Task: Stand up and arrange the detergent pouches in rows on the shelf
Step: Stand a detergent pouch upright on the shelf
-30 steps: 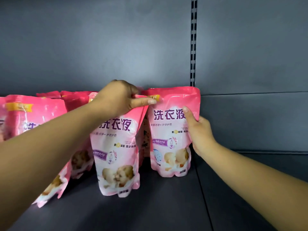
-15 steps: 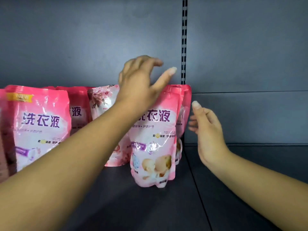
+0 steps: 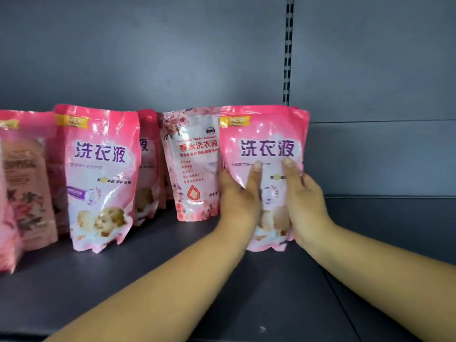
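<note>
1. Both hands are now gripping the rightmost detergent pouch [image 3: 267, 154]; half a second ago they were hovering apart in the air, the left above the pouches and the right beside them.
2. The left hand [image 3: 238, 193] is clamping the pouch's left edge, thumb lying up its front, other fingers hidden behind it.
3. The right hand [image 3: 304, 203] is clamping the right edge the same way, thumb on the front.
4. This pouch is standing upright at the right end of the row, its base near the front of the shelf [image 3: 283, 292], just left of the seam between shelf boards.
5. Open dark shelf is lying to its right and in front of it; a slotted upright strip [image 3: 287, 50] is running up the grey back panel [image 3: 148, 58] behind it.
6. Its pink front is showing "NEW" on a yellow tag and large purple characters "洗衣液".
7. Just to its left, a floral pouch [image 3: 195, 166] is standing, reading "香水洗衣液" with smaller English "laundry detergent", partly blurred.
8. Farther left, a second pink pouch [image 3: 101, 174] with the same "NEW" and "洗衣液" is standing nearer the front edge, more pouches packed behind it.
9. At the far left edge, blurred pouches [image 3: 22, 188] are crowding together; their print is unreadable.
</note>
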`<action>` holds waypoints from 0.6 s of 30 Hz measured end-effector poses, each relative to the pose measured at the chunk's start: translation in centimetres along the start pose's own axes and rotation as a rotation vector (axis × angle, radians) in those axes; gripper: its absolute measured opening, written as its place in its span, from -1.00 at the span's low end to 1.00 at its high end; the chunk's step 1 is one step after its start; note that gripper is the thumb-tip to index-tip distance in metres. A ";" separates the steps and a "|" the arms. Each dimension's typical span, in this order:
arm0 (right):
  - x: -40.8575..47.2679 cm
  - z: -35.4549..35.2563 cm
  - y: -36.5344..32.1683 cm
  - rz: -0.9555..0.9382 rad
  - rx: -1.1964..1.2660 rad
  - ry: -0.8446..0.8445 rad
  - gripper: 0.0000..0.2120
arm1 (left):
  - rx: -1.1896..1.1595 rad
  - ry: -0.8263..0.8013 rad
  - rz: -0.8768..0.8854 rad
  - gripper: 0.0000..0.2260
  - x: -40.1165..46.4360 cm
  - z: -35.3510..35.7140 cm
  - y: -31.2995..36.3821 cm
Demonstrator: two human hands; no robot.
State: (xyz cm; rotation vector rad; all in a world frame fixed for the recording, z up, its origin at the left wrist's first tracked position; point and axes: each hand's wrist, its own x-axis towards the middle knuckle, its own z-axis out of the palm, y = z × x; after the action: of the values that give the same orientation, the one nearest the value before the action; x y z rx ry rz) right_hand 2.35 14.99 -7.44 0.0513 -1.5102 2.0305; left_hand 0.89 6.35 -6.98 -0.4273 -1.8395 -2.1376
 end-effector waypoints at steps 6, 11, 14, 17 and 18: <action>1.3 0.3 0.9 -0.158 -0.156 0.154 -0.77 | -0.080 0.024 0.061 -0.67 0.9 1.5 -1.0; 2.5 0.3 1.6 -0.171 -0.202 0.128 -0.76 | 0.033 -0.020 0.096 -0.66 1.5 0.6 -1.4; 2.5 -0.1 1.5 -0.229 -0.281 0.112 -0.81 | 0.162 0.105 0.108 -0.46 2.2 -1.6 -1.2; 2.5 -0.9 0.7 -0.381 -0.386 0.116 -0.86 | 0.212 0.330 0.071 -0.44 2.7 -4.5 -0.5; 2.5 -1.1 0.5 -0.454 -0.395 0.122 -0.76 | 0.216 0.389 0.030 -0.40 2.9 -5.3 -0.6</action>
State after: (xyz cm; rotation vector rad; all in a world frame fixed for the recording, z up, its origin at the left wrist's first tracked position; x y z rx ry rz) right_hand 0.41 17.02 -7.30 0.1006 -1.6206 1.3393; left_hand -2.20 1.13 -7.08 0.0120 -1.7913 -1.8173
